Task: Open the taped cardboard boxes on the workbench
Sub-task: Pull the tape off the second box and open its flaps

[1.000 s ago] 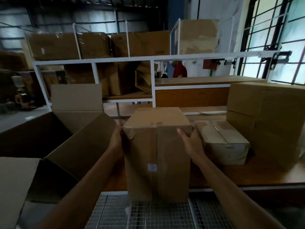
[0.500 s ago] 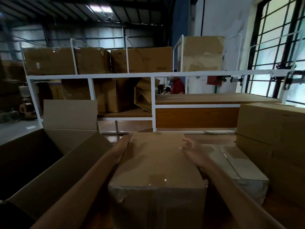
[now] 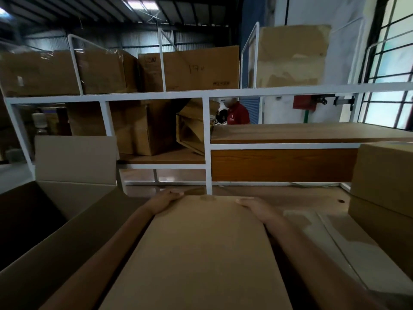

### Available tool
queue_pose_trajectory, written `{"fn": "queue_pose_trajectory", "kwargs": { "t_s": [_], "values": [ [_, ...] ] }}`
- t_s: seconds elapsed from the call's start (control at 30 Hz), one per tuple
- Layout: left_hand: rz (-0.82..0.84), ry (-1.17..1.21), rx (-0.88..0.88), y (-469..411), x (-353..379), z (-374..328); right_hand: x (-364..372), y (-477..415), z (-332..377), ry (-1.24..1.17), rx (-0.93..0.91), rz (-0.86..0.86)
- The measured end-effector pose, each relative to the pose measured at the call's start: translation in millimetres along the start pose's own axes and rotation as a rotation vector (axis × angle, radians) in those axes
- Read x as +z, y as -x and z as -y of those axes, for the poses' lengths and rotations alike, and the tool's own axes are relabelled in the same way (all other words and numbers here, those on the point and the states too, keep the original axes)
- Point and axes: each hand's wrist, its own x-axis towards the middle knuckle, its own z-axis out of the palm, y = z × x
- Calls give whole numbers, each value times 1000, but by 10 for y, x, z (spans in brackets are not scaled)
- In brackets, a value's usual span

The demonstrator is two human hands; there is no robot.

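**Head view of the tabletop (image 3: 290, 195), part-way through the opening task.** The left hand (image 3: 166, 200) and right hand (image 3: 256, 206) hold the box (image 3: 205, 253) at its two far corners. The left fingers (image 3: 175, 193) are curled over the far edge and the right fingers (image 3: 244, 200) lie bent over the far right corner, so both hands grasp the box and neither is released. The box lies under and nearer than the fingers, between the two forearms, with a broad plain face turned up. No seam shows on that face, and a glossy patch (image 3: 207, 198) between the two sets of fingers may be tape folded over the edge. The box appears closed, and no cutting tool is in view. Left of the left fingers stands an open box (image 3: 73, 242) with its flap (image 3: 76, 157) raised, judged as one box already done. Right of the right fingers lies a small box (image 3: 335, 238), shut, with clear tape along its top seam. Beyond that is a large box (image 3: 384, 186), also closed; whether it is taped cannot be told. Beyond the fingers rises a white rack (image 3: 207, 95) loaded with further cartons, off the tabletop. On this reading the task is at an early stage: one box is opened, the held box appears to be under positioning, and at least two more are left.
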Motion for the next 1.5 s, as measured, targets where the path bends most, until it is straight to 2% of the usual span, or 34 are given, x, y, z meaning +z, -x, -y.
{"fn": "queue_pose_trajectory", "kwargs": {
  "t_s": [0.17, 0.4, 0.53, 0.67, 0.9, 1.1, 1.3, 1.5],
  "values": [
    [23, 25, 17, -82, 28, -24, -10, -105, -18, -46, -7, 8],
    [-41, 74, -32, -29, 59, -84, -120, 127, 39, -47, -105, -55],
    [-93, -25, 122, 122, -71, -319, -199, 364, 267, 28, -234, -169],
    [-170, -2, 169, 341, -199, -540, -239, 606, 452, 18, -379, -245],
    [-197, 269, 403, 823, -440, -649, -135, 1149, 619, -81, -596, -443],
    [-233, 460, 375, 1358, -308, -378, 74, 1496, 394, -197, -452, -555],
    [-247, 450, 341, 1742, -286, -68, 440, 1958, 161, -112, -453, -594],
    [-307, 410, 427, 2079, -58, 342, 648, 2340, -219, -121, -539, -579]
  ]
}}
